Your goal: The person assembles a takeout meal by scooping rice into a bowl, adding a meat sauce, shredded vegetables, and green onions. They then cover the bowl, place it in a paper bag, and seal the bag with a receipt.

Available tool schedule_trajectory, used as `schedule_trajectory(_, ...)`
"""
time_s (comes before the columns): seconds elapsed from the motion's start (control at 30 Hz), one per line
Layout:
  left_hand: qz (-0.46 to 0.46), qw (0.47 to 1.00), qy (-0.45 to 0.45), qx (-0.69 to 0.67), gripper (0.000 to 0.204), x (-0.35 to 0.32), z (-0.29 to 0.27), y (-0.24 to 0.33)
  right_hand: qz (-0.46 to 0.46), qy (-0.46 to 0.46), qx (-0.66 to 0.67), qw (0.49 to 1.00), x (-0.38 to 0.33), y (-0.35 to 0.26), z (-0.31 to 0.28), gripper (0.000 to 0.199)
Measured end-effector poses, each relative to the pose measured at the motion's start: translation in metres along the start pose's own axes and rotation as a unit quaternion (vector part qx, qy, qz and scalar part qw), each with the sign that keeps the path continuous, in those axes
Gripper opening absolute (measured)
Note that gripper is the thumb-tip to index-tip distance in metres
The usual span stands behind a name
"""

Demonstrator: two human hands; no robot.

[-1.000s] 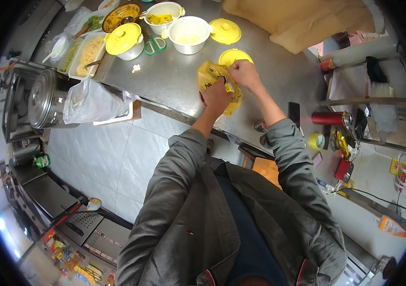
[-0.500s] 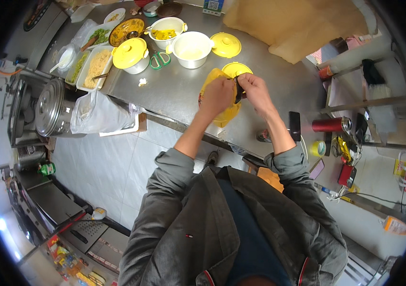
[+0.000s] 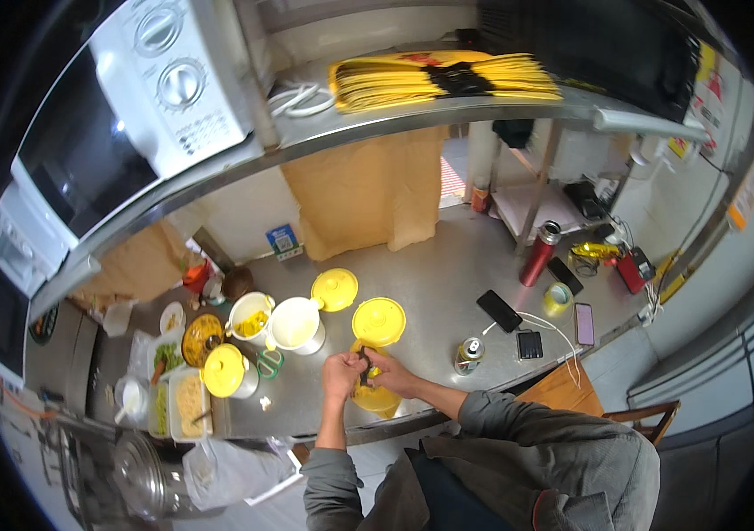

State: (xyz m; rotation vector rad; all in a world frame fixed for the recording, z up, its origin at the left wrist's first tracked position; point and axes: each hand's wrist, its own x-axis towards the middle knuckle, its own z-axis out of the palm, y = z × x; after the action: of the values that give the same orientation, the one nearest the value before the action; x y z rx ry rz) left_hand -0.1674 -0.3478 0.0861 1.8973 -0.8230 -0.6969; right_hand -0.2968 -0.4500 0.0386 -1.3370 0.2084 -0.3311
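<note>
At the near edge of the steel worktop, my left hand [image 3: 340, 375] and my right hand [image 3: 392, 373] meet, both closed on the bunched black handles of a yellow plastic bag [image 3: 379, 403]. The bag hangs below them, partly covered by the fingers, and its contents cannot be made out. Just beyond the hands lies a round yellow lid [image 3: 379, 319], with a second yellow lid [image 3: 334, 289] further off. To the left stand a white pot [image 3: 297, 327] without a lid, a white pot [image 3: 251, 317] holding yellow food, and a yellow-lidded pot [image 3: 228, 372]. Green-handled scissors [image 3: 270, 363] lie between the pots.
A shelf overhead carries a microwave [image 3: 138, 97] and a stack of yellow bags [image 3: 448, 80]. Food trays [image 3: 189, 403] fill the left side. Rightward are a bottle [image 3: 469, 356], a black phone [image 3: 499, 311], a cable and a red flask [image 3: 540, 254]. A wooden chair [image 3: 563, 394] stands below.
My view has tilted up and turned right, bringing the shelf, microwave and bag stack into sight. Both hands remain together at the bag's black handles.
</note>
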Motion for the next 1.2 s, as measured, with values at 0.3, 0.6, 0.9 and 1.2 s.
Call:
schedule_trajectory(0.3, -0.081, 0.897, 0.154, 0.406, 0.028, -0.006, -0.019, -0.052, 0.195, 0.148, 0.208, 0.947, -0.023, 0.063, -0.063, 0.026)
schedule_trajectory(0.6, -0.135, 0.932, 0.166, 0.292, 0.017, -0.001, -0.011, -0.123, 0.225, 0.332, 0.486, 0.777, -0.058, 0.084, -0.086, 0.039)
schedule_trajectory(0.9, -0.227, 0.789, -0.06, -0.568, 0.021, 0.007, 0.008, -0.054, 0.111, 0.124, -0.186, 0.968, -0.093, 0.03, -0.071, 0.021)
schedule_trajectory(1.2, -0.262, 0.627, 0.011, -0.734, 0.038, 0.065, 0.005, -0.136, -0.011, 0.147, -0.305, 0.941, -0.09, 0.086, -0.076, 0.024)
